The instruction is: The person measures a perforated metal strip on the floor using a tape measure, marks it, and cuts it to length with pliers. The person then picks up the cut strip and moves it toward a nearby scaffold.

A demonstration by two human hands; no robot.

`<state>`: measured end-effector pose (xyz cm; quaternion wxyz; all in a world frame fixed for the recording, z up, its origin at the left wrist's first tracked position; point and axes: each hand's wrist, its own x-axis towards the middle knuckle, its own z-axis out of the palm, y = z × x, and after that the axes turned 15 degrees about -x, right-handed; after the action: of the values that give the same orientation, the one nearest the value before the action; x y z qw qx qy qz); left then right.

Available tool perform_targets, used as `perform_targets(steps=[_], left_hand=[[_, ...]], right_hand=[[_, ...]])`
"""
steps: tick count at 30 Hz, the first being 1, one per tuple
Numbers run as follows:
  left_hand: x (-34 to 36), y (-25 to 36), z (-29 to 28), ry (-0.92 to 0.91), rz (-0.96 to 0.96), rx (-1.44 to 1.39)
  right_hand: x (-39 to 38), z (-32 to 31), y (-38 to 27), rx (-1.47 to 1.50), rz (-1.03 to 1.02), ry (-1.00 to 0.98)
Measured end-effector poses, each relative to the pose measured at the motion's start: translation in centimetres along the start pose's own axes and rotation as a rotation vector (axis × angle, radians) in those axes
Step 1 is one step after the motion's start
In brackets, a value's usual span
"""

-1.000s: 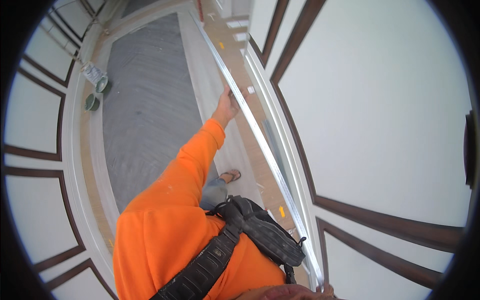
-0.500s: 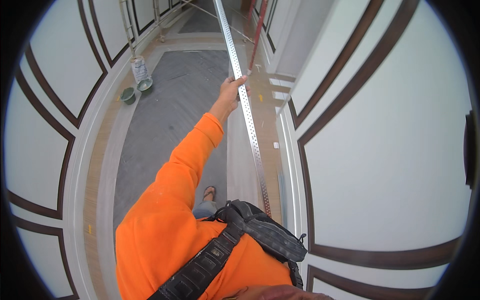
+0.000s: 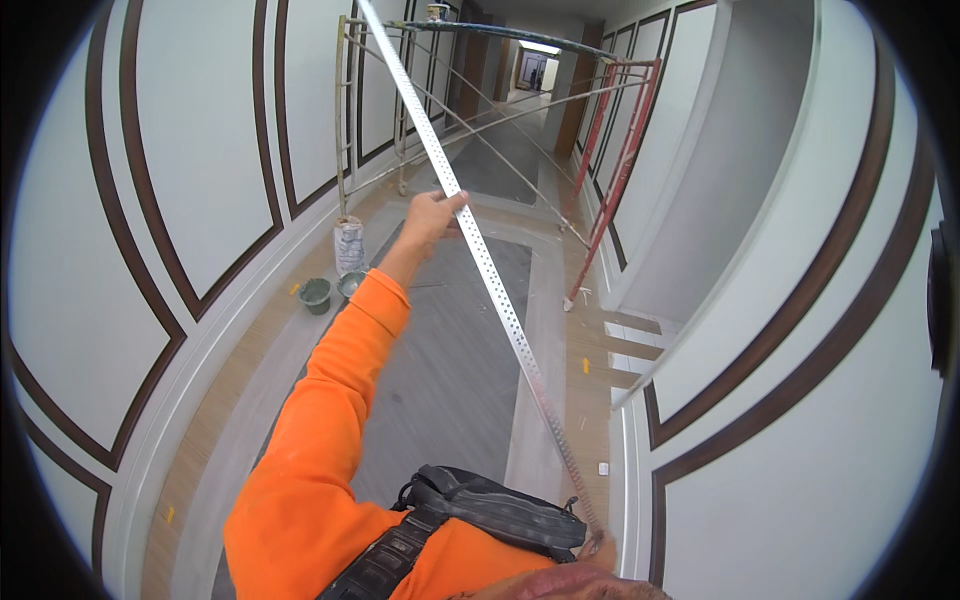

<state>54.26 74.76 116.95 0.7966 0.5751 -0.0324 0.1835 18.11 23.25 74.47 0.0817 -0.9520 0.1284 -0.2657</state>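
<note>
A long, pale perforated metal strip [image 3: 490,285] runs slantwise in front of me, from the top edge down to the lower right. My left hand [image 3: 432,218] is closed around its upper part, arm stretched forward in an orange sleeve. At the strip's low end a small part of my right hand [image 3: 600,551] shows, blurred and closed on the strip; most of it is out of sight. The strip passes close by the black bag [image 3: 490,505] strapped across my chest.
Ahead, a wheeled scaffold spans the corridor, with a blue platform [image 3: 520,32] and a red end frame [image 3: 625,165]. A white sack [image 3: 348,245] and a dark green bucket [image 3: 315,295] stand along the left wall. Grey sheeting [image 3: 440,340] covers the floor. A doorway opens at right.
My view has tilted up, bringing the scaffold into sight. The strip leans further left at its top, with my left hand still on it. My right hand has come into view at its lower end.
</note>
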Motion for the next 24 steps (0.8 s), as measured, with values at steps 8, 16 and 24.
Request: perform_targets(steps=[8,16,24], left_hand=[[14.0,2.0,-4.6,-0.018,0.112,-0.356],[31.0,0.8,0.4,-0.278,0.019,-0.402],[48.2,-0.3,2.8,-0.343,0.030,-0.387]], right_hand=[[20.0,0.6,-9.3,-0.010,-0.171,0.357],[44.2,4.5,-16.7,-0.172,-0.283,0.579],[67.7,8.0,-31.0,-0.018,-0.481,0.772]])
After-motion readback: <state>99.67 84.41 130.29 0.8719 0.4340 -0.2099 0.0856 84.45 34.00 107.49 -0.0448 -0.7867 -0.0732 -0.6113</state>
